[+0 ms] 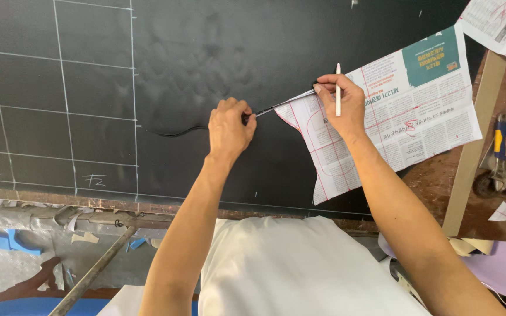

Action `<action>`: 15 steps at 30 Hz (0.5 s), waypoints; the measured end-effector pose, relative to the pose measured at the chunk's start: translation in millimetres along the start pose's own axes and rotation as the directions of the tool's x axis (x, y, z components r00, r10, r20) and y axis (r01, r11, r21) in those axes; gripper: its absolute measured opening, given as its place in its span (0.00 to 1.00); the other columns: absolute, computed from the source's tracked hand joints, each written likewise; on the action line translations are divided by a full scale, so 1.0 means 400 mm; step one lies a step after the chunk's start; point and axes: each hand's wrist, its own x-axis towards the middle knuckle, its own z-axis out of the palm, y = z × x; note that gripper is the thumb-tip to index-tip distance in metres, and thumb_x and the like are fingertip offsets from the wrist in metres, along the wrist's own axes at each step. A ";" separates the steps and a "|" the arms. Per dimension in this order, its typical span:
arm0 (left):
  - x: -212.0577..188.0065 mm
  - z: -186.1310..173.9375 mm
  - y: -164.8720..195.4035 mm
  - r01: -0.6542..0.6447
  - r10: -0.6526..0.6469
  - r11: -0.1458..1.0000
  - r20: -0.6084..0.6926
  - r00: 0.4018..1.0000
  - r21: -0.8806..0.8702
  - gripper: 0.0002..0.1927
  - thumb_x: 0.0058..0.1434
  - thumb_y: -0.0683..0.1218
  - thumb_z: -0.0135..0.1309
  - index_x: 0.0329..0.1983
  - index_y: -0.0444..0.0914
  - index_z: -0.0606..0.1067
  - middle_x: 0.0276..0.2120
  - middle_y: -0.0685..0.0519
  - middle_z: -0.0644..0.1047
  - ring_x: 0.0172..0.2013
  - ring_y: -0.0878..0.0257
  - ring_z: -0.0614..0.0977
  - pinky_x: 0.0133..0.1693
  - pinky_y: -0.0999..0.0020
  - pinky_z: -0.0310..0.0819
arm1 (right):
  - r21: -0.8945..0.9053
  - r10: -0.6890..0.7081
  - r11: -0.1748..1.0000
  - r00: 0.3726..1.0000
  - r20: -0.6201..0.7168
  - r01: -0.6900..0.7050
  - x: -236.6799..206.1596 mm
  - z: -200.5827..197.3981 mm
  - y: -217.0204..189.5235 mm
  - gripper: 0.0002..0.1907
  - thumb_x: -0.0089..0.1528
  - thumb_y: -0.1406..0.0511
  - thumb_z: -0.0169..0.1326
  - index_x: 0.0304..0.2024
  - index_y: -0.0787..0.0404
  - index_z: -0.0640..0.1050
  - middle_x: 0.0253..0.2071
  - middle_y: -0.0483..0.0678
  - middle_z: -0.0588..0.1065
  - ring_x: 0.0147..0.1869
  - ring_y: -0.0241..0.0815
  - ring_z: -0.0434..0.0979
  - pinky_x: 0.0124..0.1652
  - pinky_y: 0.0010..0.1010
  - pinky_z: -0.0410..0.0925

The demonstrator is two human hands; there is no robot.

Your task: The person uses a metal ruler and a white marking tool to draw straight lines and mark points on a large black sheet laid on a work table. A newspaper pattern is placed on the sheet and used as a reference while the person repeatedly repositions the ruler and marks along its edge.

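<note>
The left hand (228, 130) has its fingers closed on one end of a thin dark strip (279, 105), hiding that end; the right hand (338, 102) pinches the other end and a white chalk pencil (338, 88), over a newspaper pattern (393, 111). The pattern lies on black fabric (177, 70) covering the table (434, 181). At the right edge, tools (502, 158) and papers are cut off and hard to make out.

tailoring workshop, chalk-marked black cloth (89, 70), newspaper pattern (393, 111) (cut to shape), pliers (499, 158)

Left of the newspaper pattern (382, 111) the black fabric (165, 64) lies open, while tools (502, 158) and a wooden strip (475, 140) crowd the right edge
</note>
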 end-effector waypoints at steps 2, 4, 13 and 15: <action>0.006 0.013 0.008 0.004 -0.004 1.000 -0.024 1.000 -0.003 0.07 0.53 0.42 0.66 0.30 0.37 0.78 0.33 0.51 0.77 0.39 0.52 0.78 0.44 0.55 0.71 | 0.012 0.007 1.000 1.000 -0.002 -0.007 0.000 0.001 0.001 0.07 0.66 0.68 0.62 0.47 0.61 0.82 0.39 0.46 0.82 0.44 0.34 0.81 0.45 0.26 0.74; 0.008 0.021 0.012 0.017 -0.017 1.000 -0.034 0.999 -0.002 0.07 0.53 0.42 0.66 0.30 0.37 0.78 0.33 0.51 0.76 0.40 0.52 0.77 0.44 0.55 0.72 | 0.024 0.024 0.999 1.000 -0.002 -0.023 0.000 0.000 0.001 0.07 0.65 0.68 0.62 0.47 0.61 0.82 0.39 0.45 0.82 0.44 0.33 0.82 0.45 0.25 0.74; 0.018 0.025 0.009 0.048 -0.048 0.999 0.030 0.998 0.018 0.08 0.53 0.41 0.67 0.30 0.36 0.77 0.32 0.51 0.77 0.38 0.52 0.78 0.41 0.55 0.71 | 0.013 0.000 1.000 1.000 0.001 0.000 -0.006 0.000 -0.008 0.07 0.66 0.69 0.61 0.47 0.62 0.82 0.41 0.46 0.82 0.45 0.34 0.81 0.46 0.25 0.74; 0.018 0.026 0.009 0.030 -0.030 0.999 0.002 1.000 0.020 0.09 0.51 0.41 0.68 0.29 0.36 0.77 0.31 0.50 0.77 0.37 0.51 0.78 0.40 0.55 0.71 | 0.027 -0.005 1.000 1.000 0.012 0.005 -0.006 -0.001 -0.007 0.07 0.66 0.69 0.61 0.47 0.63 0.82 0.41 0.46 0.82 0.45 0.34 0.81 0.47 0.25 0.74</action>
